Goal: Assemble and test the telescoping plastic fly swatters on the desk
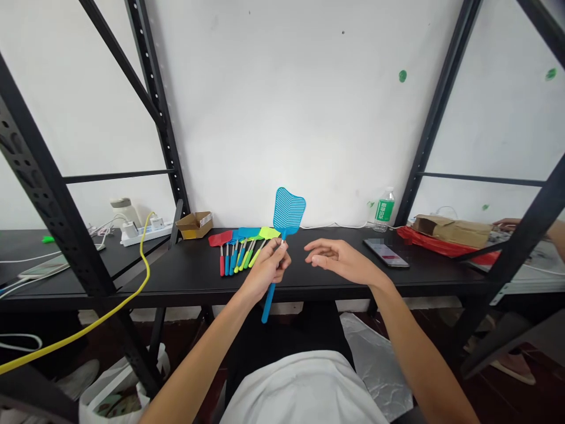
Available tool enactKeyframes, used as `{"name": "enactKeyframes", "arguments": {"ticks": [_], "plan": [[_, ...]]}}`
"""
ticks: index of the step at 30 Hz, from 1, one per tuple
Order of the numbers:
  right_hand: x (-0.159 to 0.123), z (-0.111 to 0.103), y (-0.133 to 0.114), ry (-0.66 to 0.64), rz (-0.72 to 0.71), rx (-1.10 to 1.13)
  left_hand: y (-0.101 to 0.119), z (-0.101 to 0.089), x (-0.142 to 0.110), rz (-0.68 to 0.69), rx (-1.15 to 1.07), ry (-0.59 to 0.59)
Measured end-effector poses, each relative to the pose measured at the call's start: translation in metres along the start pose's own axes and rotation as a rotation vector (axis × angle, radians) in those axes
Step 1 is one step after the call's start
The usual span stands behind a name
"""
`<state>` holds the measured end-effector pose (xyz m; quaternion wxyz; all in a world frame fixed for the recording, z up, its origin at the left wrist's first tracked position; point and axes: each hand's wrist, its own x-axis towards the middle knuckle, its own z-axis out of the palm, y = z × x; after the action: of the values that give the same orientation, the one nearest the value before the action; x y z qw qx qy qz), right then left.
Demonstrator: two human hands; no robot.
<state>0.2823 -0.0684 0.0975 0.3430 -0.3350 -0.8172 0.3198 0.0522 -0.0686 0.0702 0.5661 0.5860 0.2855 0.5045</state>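
Note:
A blue fly swatter [289, 211] stands upright in front of me, its mesh head up and its handle hanging below the table edge. My left hand [270, 263] is closed around its shaft, just under the head. To the right of the swatter, my right hand [338, 257] hovers above the black table [309, 275] with its fingers stretched out, touching nothing. Behind and left of my left hand lies a row of small swatters [242, 250] with red, blue and yellow-green heads, side by side with handles toward me.
A small open cardboard box [194, 225] sits at the back left. On the right are a phone [386, 253], a green-labelled water bottle [384, 210] and a red bag [445, 248] under cardboard. A yellow cable [143, 259] crosses the left side. Black posts [436, 106] frame the table.

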Motion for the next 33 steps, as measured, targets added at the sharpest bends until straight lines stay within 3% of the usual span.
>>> {"name": "enactKeyframes", "arguments": {"ticks": [5, 11, 14, 23, 33], "plan": [[0.005, -0.013, 0.012, 0.155, -0.017, 0.108, 0.005, 0.015, -0.009, -0.015, 0.014, -0.193], [0.010, -0.003, 0.017, 0.084, -0.145, 0.407, 0.008, 0.024, -0.015, -0.075, 0.031, -0.301], [0.012, 0.007, 0.016, 0.137, -0.163, 0.480, 0.009, 0.026, -0.016, -0.064, 0.069, -0.304], [0.017, 0.024, 0.009, 0.345, -0.196, 0.431, 0.011, 0.025, -0.015, 0.096, 0.282, -0.151], [0.016, 0.038, -0.006, 0.512, -0.193, 0.270, 0.017, 0.034, -0.025, 0.423, 0.956, 0.137]]}}
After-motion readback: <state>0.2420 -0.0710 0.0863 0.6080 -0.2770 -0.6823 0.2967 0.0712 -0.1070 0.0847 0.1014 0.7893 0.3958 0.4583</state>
